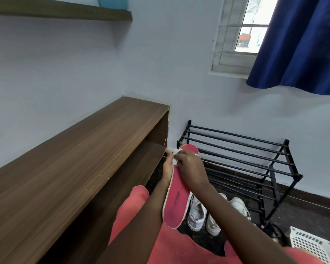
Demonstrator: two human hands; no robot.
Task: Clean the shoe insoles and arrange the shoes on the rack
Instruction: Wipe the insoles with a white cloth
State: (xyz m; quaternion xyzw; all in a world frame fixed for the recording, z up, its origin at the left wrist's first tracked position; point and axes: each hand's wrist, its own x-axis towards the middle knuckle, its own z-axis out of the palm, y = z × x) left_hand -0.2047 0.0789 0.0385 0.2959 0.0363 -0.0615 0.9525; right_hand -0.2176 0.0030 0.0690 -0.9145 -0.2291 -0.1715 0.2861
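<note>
Rack (236, 149) of black metal stands against the wall, with white sneakers (196, 214) on the floor before it. Above them the left hand (167, 169) grips the pink insole (176, 197) by its edge. The right hand (190, 165) pinches a white wad (174, 160) against the toe end. Firm, overlapping strokes toward the heel should clean best.

One insole (176, 199), one cloth wad (175, 161), three shoes (197, 214), one rack (242, 149)
</note>
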